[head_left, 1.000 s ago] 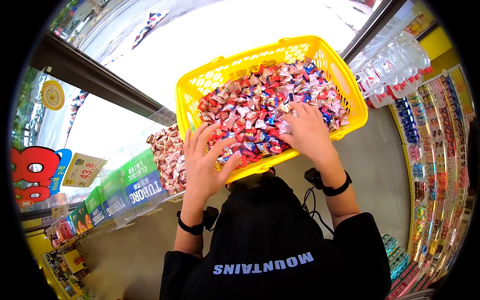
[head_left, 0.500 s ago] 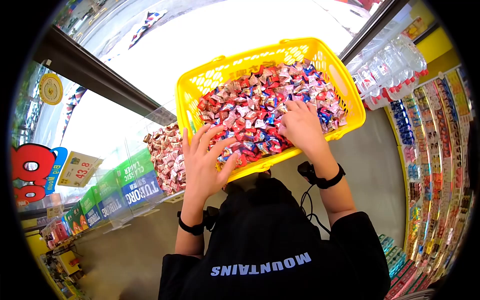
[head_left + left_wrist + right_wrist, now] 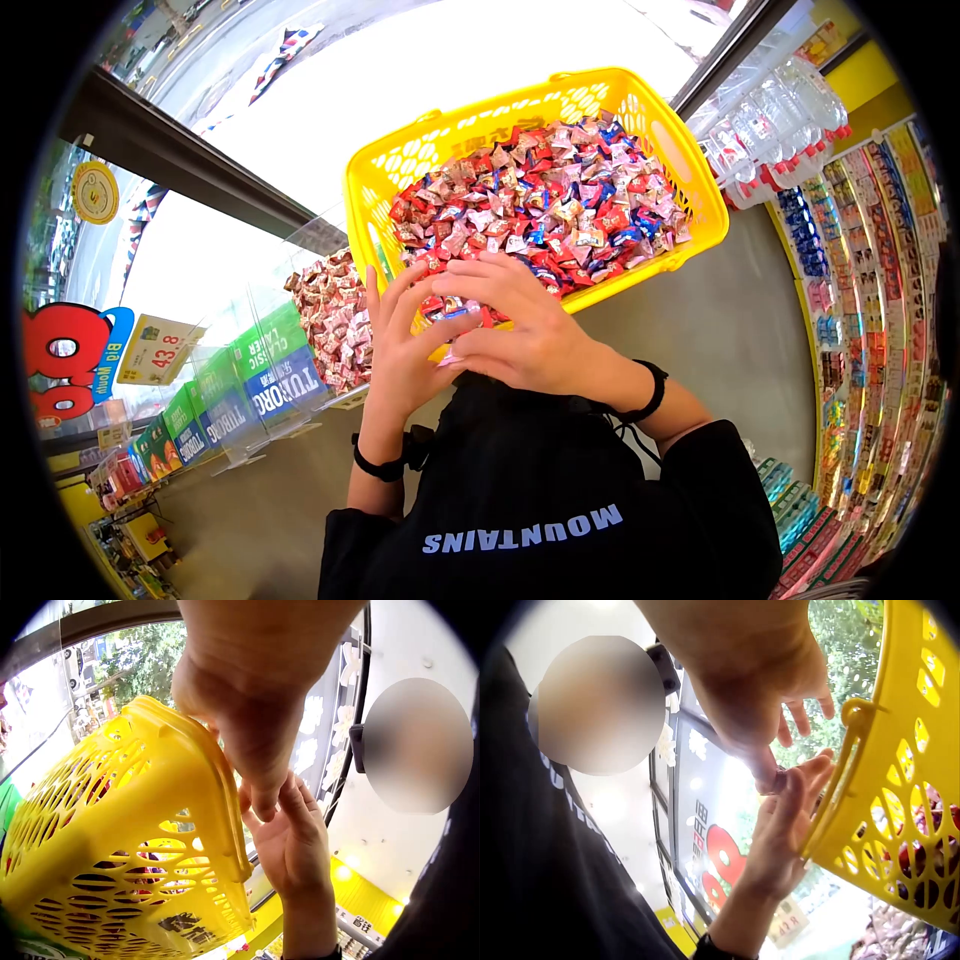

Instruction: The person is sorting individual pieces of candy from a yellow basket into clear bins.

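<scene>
A yellow plastic shopping basket [image 3: 620,285] holds a heap of twist-wrapped candies [image 3: 540,205] in red, blue and pink. My left hand [image 3: 400,350] is held over the basket's near left corner, its fingers spread and loosely bent. Close against it is my right hand [image 3: 535,335], fingers stretched towards the left hand's fingers. At the thumbs a small pink wrapped candy [image 3: 449,358] shows, pinched by the right hand. In the right wrist view this candy [image 3: 780,781] appears dark, right at the left thumb's tip.
Left of the basket, a clear bin holds brown-pink wrapped candies [image 3: 335,315], beside green and blue beer cartons [image 3: 280,370]. A window frame [image 3: 200,160] runs behind. At the right stand water bottles [image 3: 780,125] and shelves of small packets [image 3: 870,330].
My right hand has lifted out of the candy heap and moved left to meet the left hand, bringing a wrapped candy. The left hand has stayed nearly in place.
</scene>
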`<action>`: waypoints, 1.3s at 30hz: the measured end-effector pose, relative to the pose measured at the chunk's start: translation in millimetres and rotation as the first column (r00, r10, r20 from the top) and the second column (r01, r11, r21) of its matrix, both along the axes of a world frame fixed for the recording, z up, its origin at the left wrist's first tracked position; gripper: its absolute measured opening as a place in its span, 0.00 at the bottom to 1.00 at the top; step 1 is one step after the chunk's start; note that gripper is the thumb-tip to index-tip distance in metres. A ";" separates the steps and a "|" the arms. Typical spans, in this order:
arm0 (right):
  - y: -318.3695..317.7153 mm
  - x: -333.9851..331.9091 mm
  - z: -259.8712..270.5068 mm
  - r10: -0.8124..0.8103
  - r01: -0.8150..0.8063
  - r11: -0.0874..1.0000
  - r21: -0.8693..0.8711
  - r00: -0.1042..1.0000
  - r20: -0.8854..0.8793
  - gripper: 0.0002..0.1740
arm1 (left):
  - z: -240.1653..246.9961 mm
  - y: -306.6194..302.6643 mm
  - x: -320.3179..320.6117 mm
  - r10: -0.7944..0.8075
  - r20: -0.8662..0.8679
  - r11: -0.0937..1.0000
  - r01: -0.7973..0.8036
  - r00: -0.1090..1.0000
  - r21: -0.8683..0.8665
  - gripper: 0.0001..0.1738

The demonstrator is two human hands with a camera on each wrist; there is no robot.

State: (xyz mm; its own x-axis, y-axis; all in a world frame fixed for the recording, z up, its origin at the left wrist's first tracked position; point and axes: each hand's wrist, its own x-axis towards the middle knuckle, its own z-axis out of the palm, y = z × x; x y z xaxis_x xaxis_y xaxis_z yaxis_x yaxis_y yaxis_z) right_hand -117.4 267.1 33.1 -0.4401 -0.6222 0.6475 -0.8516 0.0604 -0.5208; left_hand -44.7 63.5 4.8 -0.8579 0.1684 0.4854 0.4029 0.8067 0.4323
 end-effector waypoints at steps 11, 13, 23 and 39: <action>4.5 -3.8 -6.5 0.006 -0.006 1.000 -0.005 0.999 -0.035 0.15 | -2.0 -13.8 32.5 0.140 -0.127 0.990 -0.142 0.982 -0.006 0.19; 4.6 -4.3 -6.2 -0.004 0.005 1.000 0.011 0.998 -0.063 0.15 | -3.4 -14.4 34.1 0.152 -0.140 0.988 -0.155 0.978 -0.010 0.19; -0.7 -6.0 -7.5 0.004 0.001 0.999 0.037 0.991 -0.136 0.10 | -4.3 -19.8 37.5 0.105 -0.186 0.985 -0.128 0.977 -0.115 0.22; -8.1 -5.1 -13.4 0.113 -0.118 0.993 -0.008 0.966 -0.231 0.11 | 8.4 -22.7 44.2 0.068 0.003 0.998 -0.068 0.998 0.016 0.19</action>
